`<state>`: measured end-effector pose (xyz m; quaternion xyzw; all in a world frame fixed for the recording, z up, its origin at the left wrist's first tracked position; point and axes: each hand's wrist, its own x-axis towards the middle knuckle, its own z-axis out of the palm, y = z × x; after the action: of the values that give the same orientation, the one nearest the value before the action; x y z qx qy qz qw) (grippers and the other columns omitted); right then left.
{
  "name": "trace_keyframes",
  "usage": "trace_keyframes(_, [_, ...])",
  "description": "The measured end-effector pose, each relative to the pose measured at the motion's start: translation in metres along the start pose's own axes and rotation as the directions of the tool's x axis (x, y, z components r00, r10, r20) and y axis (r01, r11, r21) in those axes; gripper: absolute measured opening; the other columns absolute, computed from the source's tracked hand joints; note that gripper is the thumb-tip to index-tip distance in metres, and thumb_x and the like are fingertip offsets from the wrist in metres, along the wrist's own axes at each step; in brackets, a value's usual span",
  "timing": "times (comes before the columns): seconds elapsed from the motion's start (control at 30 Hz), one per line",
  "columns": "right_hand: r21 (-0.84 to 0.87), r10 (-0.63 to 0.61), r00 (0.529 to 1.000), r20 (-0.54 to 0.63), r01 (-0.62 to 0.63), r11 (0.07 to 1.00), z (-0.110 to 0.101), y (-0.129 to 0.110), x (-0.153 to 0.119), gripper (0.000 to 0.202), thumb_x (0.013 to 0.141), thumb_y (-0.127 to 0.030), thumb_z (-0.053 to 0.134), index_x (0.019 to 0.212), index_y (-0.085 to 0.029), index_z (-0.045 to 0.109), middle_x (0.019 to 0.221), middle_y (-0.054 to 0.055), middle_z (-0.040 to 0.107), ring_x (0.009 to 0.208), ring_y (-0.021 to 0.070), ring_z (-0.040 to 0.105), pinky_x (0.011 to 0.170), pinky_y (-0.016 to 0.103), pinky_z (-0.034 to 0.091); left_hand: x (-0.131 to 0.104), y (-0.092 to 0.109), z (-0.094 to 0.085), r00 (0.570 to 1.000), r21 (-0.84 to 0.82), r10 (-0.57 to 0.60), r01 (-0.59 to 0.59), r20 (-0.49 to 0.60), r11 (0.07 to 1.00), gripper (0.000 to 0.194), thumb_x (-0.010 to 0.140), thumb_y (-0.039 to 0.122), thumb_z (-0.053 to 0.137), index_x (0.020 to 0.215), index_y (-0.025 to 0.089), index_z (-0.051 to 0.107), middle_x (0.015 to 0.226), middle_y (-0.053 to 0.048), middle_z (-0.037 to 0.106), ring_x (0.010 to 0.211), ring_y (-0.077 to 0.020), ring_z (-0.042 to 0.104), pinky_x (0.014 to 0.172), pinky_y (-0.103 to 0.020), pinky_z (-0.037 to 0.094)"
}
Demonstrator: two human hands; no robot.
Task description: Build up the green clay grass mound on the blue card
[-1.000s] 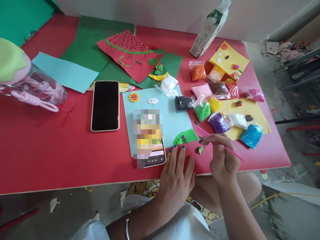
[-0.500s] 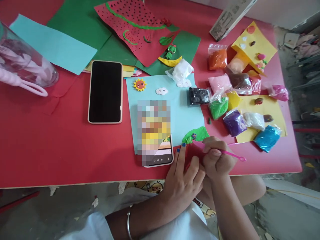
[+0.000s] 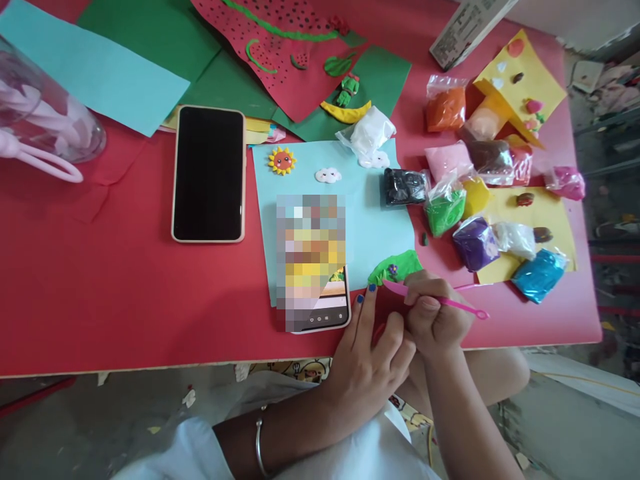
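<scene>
My right hand (image 3: 437, 320) is closed around a pink plastic clay knife (image 3: 396, 288), whose blade points left at the lower edge of a green clay patch (image 3: 409, 264). A small purple clay flower (image 3: 393, 270) sits on that patch, at the bottom right corner of a light blue sheet (image 3: 373, 233). My left hand (image 3: 373, 360) rests at the table's front edge with index and middle fingers stretched out and the others bent. Its index fingertip lies by the patch's left end. On the sheet are a clay sun (image 3: 283, 161) and a clay cloud (image 3: 328, 175).
A phone with a partly blurred picture (image 3: 327, 319) overlaps the sheet's lower left; a dark-screened phone (image 3: 209, 175) lies farther left. Bagged clay, including green (image 3: 445, 212) and purple (image 3: 475, 245), crowds the right. Behind are a watermelon-patterned red sheet (image 3: 285, 73) and a clear bottle (image 3: 55, 110).
The view has shifted slightly, so the things on the table sit a little differently in the picture. Both hands and the clay knife stay almost where they were beside the green patch.
</scene>
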<state>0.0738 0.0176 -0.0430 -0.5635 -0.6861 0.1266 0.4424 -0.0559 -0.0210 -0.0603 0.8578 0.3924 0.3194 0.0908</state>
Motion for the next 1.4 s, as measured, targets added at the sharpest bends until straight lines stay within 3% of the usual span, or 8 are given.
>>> trace_keyframes(0.57, [-0.18, -0.03, 0.999, 0.016, 0.032, 0.983, -0.001, -0.0032, 0.0038, 0.034, 0.102, -0.034, 0.03, 0.073, -0.024, 0.044, 0.057, -0.003, 0.045, 0.05, 0.0138, 0.049, 0.047, 0.028, 0.038, -0.0002, 0.0007, -0.0007, 1.0, 0.018, -0.002, 0.002, 0.022, 1.0, 0.012, 0.084, 0.02, 0.059, 0.094, 0.014, 0.063, 0.111, -0.008, 0.058, 0.131, -0.0359, 0.047, 0.111, -0.045, 0.04])
trace_keyframes(0.8, [-0.061, -0.006, 1.0, -0.008, 0.005, 0.998, -0.0005, -0.0007, -0.0004, 0.032, 0.102, -0.032, 0.031, 0.073, -0.024, 0.043, 0.059, -0.003, 0.043, 0.053, 0.0144, 0.048, 0.051, 0.03, 0.042, 0.0025, 0.0006, -0.002, 1.0, 0.011, 0.001, -0.001, -0.001, 1.0, 0.012, 0.082, 0.02, 0.061, 0.092, 0.013, 0.062, 0.108, -0.008, 0.06, 0.124, -0.0374, 0.054, 0.106, -0.045, 0.046])
trace_keyframes(1.4, [-0.01, 0.008, 1.0, -0.017, -0.008, 1.0, -0.0002, 0.001, -0.0005, 0.034, 0.102, -0.032, 0.034, 0.071, -0.022, 0.046, 0.06, -0.003, 0.044, 0.055, 0.0132, 0.047, 0.054, 0.029, 0.04, 0.0043, 0.0005, -0.0026, 1.0, 0.014, -0.011, 0.011, -0.002, 1.0, 0.012, 0.083, 0.018, 0.059, 0.094, 0.014, 0.063, 0.104, -0.007, 0.063, 0.122, -0.0357, 0.056, 0.102, -0.044, 0.049])
